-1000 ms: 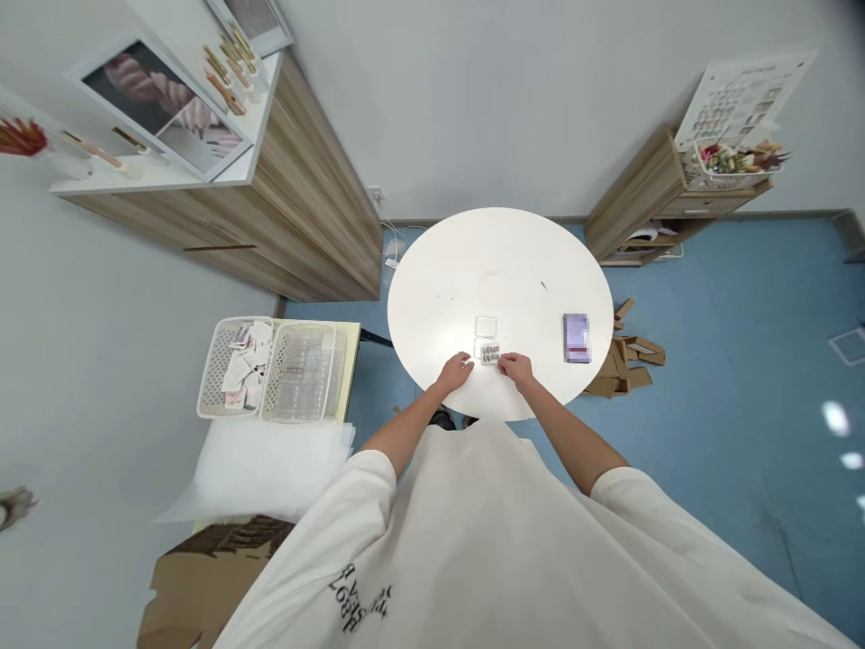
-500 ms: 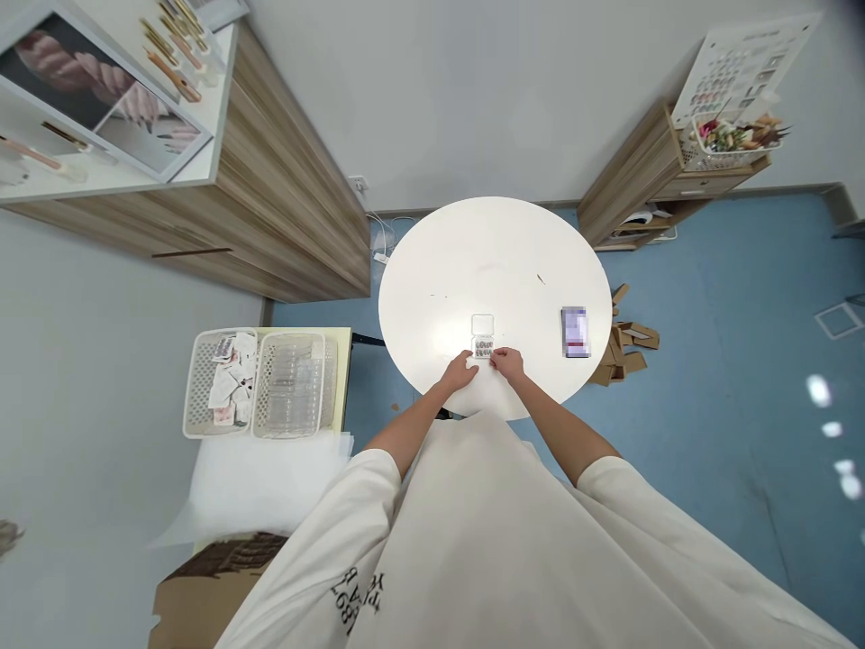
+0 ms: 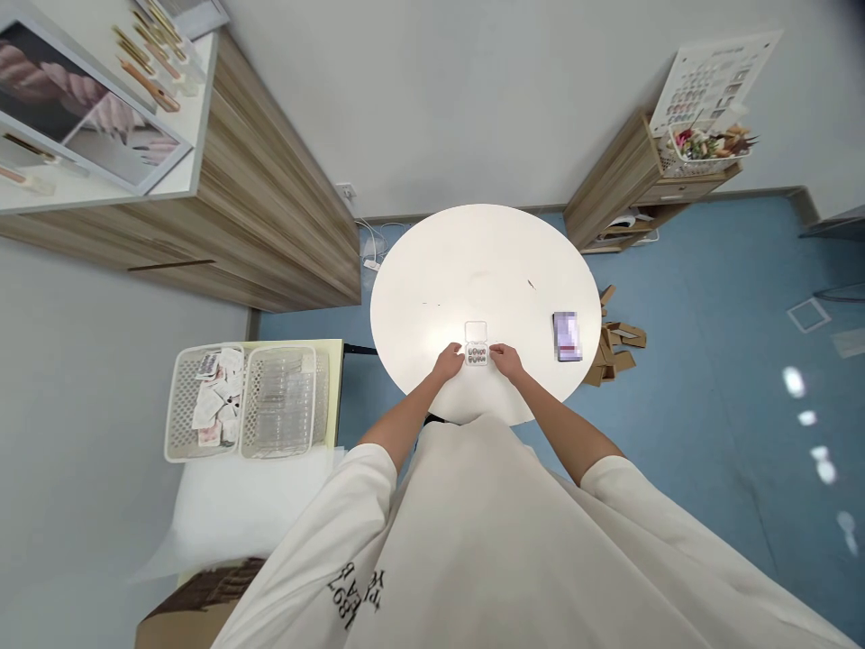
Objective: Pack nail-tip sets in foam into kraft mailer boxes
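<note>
A small clear plastic case (image 3: 476, 333) lies near the front of the round white table, its lid folded back away from me. Inside its lower half sit several small dark oval pieces (image 3: 477, 355) in rows; they look like press-on nails. On the case's left side is my left hand (image 3: 448, 361), with thumb and fingers a little apart. My right hand (image 3: 506, 361) is at the right side, fingers stretched toward the case edge. Both hands are very near the case; whether the fingertips touch it is too small to tell.
The round white table (image 3: 473, 248) also bears a purple box (image 3: 567, 337) on its right. To the left, white baskets (image 3: 247, 433) hold packets and clear plastic cases. Flattened cardboard (image 3: 614, 347) lies on the floor at right. Wooden cabinets (image 3: 290, 171) line the wall.
My hands have drawn apart to either side of the case, and the right fingers have left its lower right corner. The whole view has shifted slightly.
</note>
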Available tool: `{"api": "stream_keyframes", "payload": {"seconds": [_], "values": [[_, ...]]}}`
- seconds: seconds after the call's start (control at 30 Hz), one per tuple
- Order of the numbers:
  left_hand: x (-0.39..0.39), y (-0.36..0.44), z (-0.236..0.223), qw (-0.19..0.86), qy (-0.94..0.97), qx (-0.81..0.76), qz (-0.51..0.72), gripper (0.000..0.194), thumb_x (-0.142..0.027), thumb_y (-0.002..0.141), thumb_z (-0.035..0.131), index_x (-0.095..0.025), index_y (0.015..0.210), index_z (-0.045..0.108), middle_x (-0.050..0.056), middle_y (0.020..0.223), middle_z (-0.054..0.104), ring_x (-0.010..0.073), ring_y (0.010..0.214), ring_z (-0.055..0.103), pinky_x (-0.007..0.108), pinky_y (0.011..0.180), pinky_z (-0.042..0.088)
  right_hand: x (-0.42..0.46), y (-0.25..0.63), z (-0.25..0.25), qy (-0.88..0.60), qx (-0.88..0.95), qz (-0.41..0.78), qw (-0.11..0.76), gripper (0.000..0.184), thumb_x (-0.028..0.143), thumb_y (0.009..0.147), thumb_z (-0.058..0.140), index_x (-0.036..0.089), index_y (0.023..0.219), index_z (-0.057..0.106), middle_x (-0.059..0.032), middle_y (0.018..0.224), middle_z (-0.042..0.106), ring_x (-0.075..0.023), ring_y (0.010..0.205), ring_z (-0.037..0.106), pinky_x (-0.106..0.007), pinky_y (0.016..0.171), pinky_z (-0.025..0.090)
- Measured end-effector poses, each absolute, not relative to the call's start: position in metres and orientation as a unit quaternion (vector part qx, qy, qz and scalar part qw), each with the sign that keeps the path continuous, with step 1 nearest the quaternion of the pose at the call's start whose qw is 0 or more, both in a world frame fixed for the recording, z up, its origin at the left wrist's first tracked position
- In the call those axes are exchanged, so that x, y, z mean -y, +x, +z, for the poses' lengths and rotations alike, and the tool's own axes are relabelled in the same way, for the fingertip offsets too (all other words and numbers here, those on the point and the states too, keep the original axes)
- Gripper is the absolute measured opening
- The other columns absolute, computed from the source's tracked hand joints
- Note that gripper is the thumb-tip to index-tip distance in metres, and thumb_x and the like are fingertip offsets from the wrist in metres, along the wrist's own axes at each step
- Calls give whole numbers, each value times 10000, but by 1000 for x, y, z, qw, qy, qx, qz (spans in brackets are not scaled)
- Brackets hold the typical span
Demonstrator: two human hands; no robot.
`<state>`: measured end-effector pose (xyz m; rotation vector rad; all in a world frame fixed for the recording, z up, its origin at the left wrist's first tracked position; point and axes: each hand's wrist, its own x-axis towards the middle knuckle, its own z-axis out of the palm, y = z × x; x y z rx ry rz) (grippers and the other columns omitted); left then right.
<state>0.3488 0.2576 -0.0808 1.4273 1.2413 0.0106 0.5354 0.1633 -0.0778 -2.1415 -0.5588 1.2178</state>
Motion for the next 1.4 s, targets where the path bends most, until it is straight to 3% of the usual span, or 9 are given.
{"api": "stream_keyframes", "payload": {"seconds": [0.2, 0.33, 0.67, 0.87, 0.97, 1.2, 1.4], "values": [[-280, 372, -93, 603, 565, -562, 39, 466, -132, 832, 557, -180, 1296, 557, 145, 1436, 575, 238, 1331, 543, 362, 1089, 415, -189, 548, -85, -780, 201, 482, 345, 431, 205, 767, 639, 182, 1195, 674, -103, 1294, 673, -207, 1211, 617, -342, 1058, 466], [-286, 383, -101, 597, 563, -568, 58, 511, -107, 818, 533, -199, 1321, 534, 119, 1465, 551, 217, 1360, 515, 350, 1110, 399, -199, 549, -90, -768, 188, 487, 371, 473, 187, 769, 621, 200, 1241, 645, -96, 1380, 628, -208, 1301, 565, -348, 1094, 443], [-290, 388, -106, 629, 534, -563, 46, 610, -119, 806, 533, -199, 1405, 456, 129, 1433, 569, 209, 1229, 604, 322, 968, 504, -209, 543, -95, -746, 153, 521, 385, 593, 195, 727, 591, 209, 1320, 589, -105, 1414, 597, -229, 1224, 599, -377, 1014, 501], [-294, 385, -106, 636, 519, -570, 45, 672, -170, 806, 564, -207, 1458, 405, 122, 1386, 574, 194, 1103, 645, 295, 885, 519, -208, 546, -84, -730, 147, 538, 393, 543, 364, 853, 594, 230, 1377, 550, -97, 1410, 587, -218, 1204, 596, -352, 980, 514], [-296, 383, -103, 628, 538, -561, 43, 652, -177, 797, 588, -226, 1434, 456, 102, 1320, 609, 201, 1071, 651, 309, 896, 516, -208, 546, -75, -728, 142, 538, 399, 506, 454, 909, 562, 243, 1369, 554, -87, 1397, 595, -221, 1199, 590, -350, 978, 509], [-296, 380, -95, 624, 548, -554, 59, 603, -187, 789, 610, -220, 1385, 529, 104, 1332, 603, 223, 1126, 641, 329, 968, 496, -206, 541, -66, -730, 154, 523, 411, 448, 553, 925, 535, 253, 1241, 638, -68, 1345, 627, -218, 1133, 609, -335, 949, 519], [-289, 373, -89, 634, 544, -544, 74, 491, -144, 770, 607, -199, 1257, 592, 115, 1317, 620, 228, 1132, 637, 355, 992, 489, -200, 539, -61, -729, 146, 533, 404, 464, 560, 922, 523, 250, 1251, 633, -77, 1347, 626, -221, 1113, 624, -322, 896, 529]]}}
